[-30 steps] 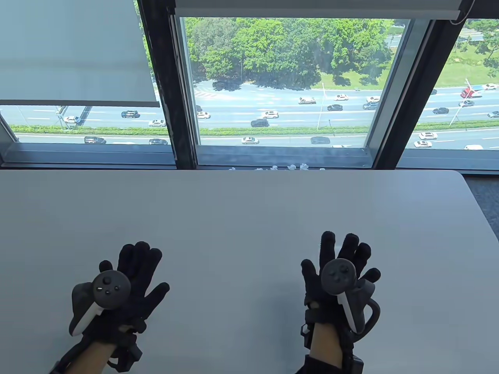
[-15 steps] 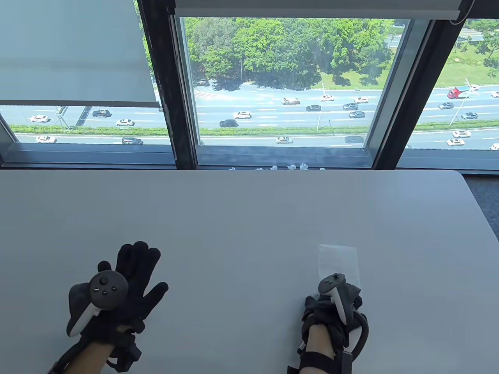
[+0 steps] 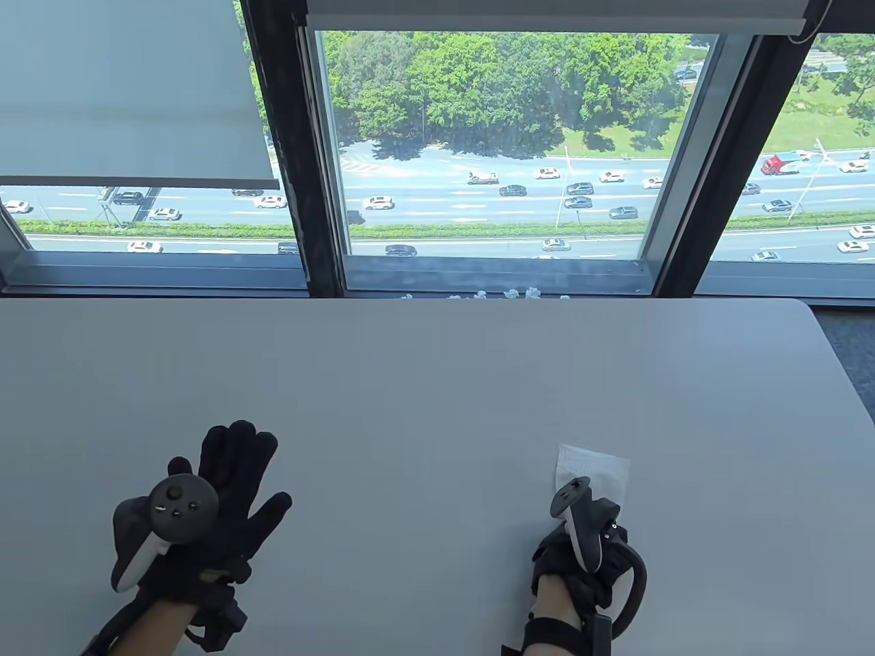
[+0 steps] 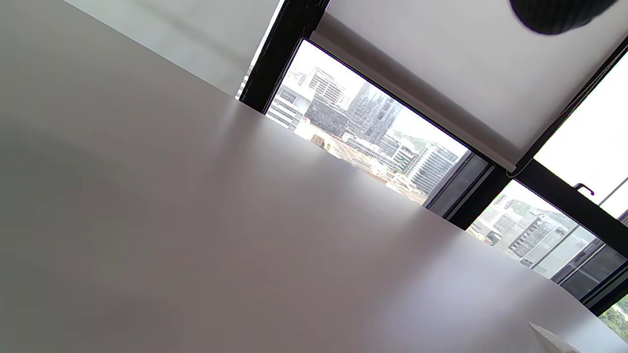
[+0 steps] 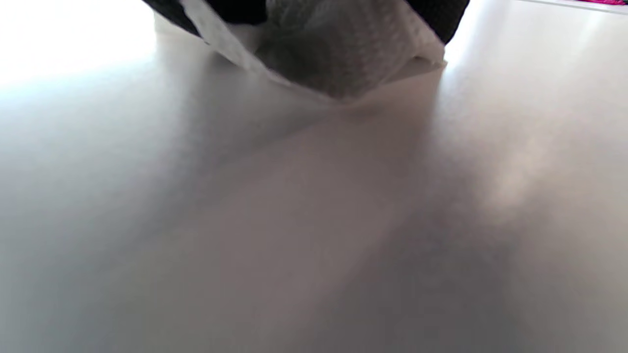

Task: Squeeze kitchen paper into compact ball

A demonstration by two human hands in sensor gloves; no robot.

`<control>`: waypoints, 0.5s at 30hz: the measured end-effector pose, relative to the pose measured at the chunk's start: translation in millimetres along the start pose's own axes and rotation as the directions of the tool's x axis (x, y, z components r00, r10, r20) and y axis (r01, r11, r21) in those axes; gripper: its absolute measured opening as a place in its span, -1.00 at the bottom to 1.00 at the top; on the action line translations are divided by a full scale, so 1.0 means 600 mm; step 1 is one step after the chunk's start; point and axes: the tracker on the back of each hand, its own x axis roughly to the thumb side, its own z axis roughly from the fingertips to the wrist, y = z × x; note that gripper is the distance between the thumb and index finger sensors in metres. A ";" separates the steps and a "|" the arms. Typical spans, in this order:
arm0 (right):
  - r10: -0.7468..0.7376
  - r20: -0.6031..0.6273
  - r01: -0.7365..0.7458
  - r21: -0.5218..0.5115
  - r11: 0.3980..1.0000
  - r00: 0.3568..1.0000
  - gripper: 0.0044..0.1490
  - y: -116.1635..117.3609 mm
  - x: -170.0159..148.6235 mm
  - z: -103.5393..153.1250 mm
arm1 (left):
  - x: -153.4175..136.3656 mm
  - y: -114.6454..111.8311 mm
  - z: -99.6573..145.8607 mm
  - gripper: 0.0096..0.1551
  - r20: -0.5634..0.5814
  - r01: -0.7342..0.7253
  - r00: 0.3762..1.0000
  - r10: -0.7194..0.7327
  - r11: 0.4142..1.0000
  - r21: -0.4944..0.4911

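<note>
Table view: right hand (image 3: 581, 553) is curled over the near edge of the kitchen paper (image 3: 598, 468), which lies on the white table (image 3: 437, 369) just beyond it; left hand (image 3: 212, 506) rests flat, fingers spread, well apart. Left wrist view: paper corner (image 4: 549, 340) at the frame's lower right. Right wrist view: gloved fingers (image 5: 441, 14) grip bunched paper (image 5: 333, 54) touching the table.

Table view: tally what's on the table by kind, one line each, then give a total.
Gloved hands: 2, the left hand lying flat, the right hand gathering the paper
Kitchen paper sheets: 1, the kitchen paper, partly under the right hand
Total: 3
Small white bits past the table's far edge are too small to count.
</note>
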 end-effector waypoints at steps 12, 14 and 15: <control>-0.161 0.066 0.157 0.051 0.986 0.985 -0.59 -0.026 0.021 0.010 | 0.000 -0.003 -0.002 -0.04 0.006 0.012 1.000 -0.012 1.000 -0.005; -0.347 0.186 0.321 0.155 0.934 0.919 -0.59 -0.053 0.042 0.026 | 0.002 -0.006 -0.004 -0.02 0.010 0.017 1.000 -0.017 1.000 -0.020; -0.447 0.259 0.391 0.239 0.889 0.856 -0.59 -0.066 0.055 0.041 | 0.004 -0.008 -0.005 -0.02 0.018 0.016 1.000 -0.016 0.999 -0.031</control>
